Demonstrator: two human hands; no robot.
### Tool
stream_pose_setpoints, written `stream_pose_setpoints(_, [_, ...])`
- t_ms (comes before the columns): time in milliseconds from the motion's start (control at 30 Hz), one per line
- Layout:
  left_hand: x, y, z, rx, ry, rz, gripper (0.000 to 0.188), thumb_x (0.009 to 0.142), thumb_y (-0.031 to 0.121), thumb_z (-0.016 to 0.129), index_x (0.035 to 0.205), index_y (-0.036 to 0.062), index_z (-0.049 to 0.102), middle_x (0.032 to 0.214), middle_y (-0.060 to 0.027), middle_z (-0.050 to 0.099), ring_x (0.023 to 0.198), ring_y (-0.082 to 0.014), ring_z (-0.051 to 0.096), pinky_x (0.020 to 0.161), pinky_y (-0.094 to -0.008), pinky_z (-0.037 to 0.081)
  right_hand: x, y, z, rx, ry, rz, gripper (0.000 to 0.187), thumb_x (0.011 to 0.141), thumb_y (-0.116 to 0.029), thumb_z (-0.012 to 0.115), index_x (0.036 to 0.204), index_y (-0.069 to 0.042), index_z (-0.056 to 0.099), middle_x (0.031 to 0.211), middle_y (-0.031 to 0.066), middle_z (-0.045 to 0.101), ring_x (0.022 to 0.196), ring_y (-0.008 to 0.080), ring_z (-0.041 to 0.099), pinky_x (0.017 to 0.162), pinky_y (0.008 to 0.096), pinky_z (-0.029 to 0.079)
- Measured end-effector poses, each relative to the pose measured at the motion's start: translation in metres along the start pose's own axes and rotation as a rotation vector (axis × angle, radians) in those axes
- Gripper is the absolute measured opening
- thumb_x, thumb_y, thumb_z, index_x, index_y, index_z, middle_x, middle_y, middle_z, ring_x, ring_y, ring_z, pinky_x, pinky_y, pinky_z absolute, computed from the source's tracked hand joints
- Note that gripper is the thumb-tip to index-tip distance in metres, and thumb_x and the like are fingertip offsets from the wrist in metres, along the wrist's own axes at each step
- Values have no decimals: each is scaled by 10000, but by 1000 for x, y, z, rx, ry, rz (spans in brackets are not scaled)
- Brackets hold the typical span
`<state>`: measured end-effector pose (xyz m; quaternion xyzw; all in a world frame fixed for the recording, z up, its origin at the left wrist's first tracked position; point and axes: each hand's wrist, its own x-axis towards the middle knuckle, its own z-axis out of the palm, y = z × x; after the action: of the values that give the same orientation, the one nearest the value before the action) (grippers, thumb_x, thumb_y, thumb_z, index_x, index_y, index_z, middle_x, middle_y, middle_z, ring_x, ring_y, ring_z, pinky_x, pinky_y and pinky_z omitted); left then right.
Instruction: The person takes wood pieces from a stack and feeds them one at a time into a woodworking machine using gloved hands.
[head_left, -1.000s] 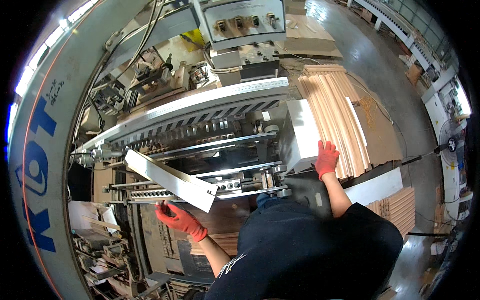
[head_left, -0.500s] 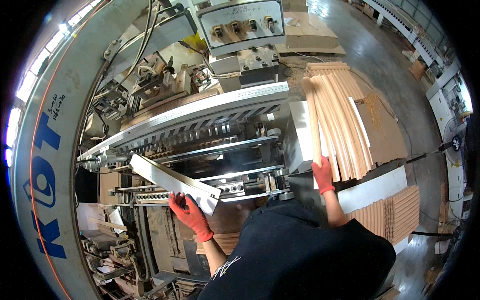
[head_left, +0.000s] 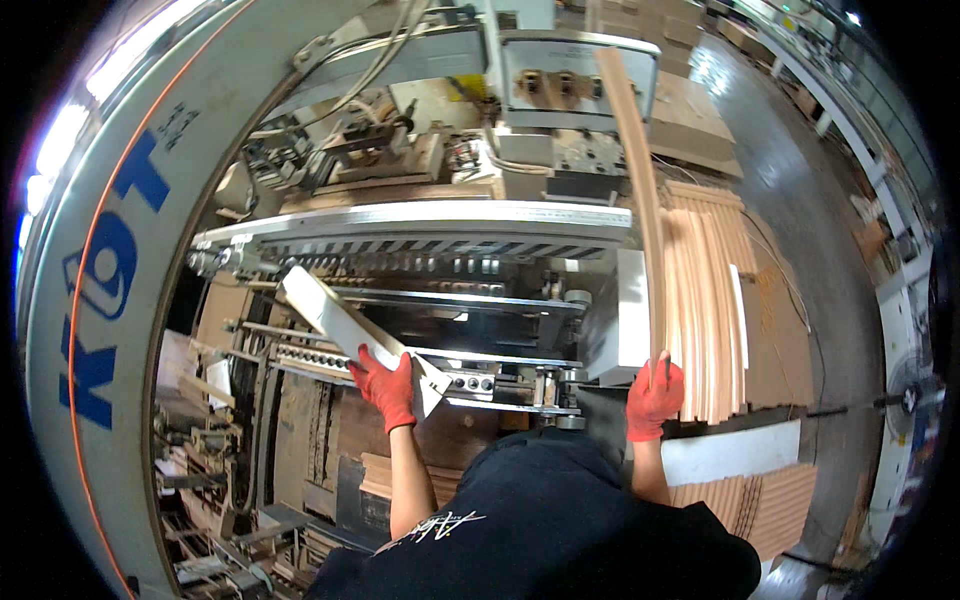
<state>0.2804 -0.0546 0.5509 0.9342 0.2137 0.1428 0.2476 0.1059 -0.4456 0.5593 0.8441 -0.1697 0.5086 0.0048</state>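
Note:
My right hand, in a red glove, is closed round the near end of a long wooden strip. The strip rises steeply away from me, its far end in front of the control panel. My left hand, also red-gloved, lies against the near edge of a white channel-shaped piece, thumb and fingers apart. This white piece sits diagonally across the machine's rails. Beside my right hand is a stack of similar wooden strips.
Beyond the rails runs a long metal beam, with a control panel behind it. A grey machine frame arches on the left. More strips lie at near right, beside a white board. A grey metal box borders the stack.
My right hand has lifted the wooden strip off the stack, tilting its far end up. My left hand has shifted slightly along the white piece. The head view has turned a little.

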Motion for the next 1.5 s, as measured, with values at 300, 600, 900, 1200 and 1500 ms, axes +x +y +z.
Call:
stream_pose_setpoints(300, [3,-31,4,-542,87,-24,795,734,232,786,1403,-12,432,1354,-202,524,1268,-329,500,1086,-384,382,28,-66,15,709,-408,-220,463,793,-64,746,1228,-6,599,864,169,605,709,345,599,590,429,476])
stream_pose_setpoints(600, [1,-47,3,-912,207,-77,757,792,83,749,1459,24,395,1456,-146,471,1340,-255,449,1114,-345,348,29,-172,50,1058,-1059,-251,474,884,-238,642,1310,-45,563,961,190,628,907,390,624,762,457,501])
stream_pose_setpoints(900, [18,-24,18,-752,278,-58,731,774,144,768,1417,11,445,1409,-167,497,1328,-297,467,1120,-365,361,2,-277,137,1172,-1229,-146,420,897,-283,584,1239,-40,587,1039,222,660,982,405,627,842,476,492])
stream_pose_setpoints(1200, [12,-35,28,-792,230,-106,733,781,167,758,1420,2,439,1426,-173,485,1340,-293,460,1119,-359,361,-12,-306,138,1067,-1227,-113,415,908,-342,536,1229,-82,585,1108,235,649,1048,415,604,864,507,470])
stream_pose_setpoints(1500, [6,-25,21,-665,158,-56,709,810,105,740,1436,12,420,1436,-136,478,1343,-241,451,1112,-336,359,7,-301,149,947,-1309,-361,304,933,-339,486,1129,-156,627,1069,140,556,1029,354,572,853,472,474])
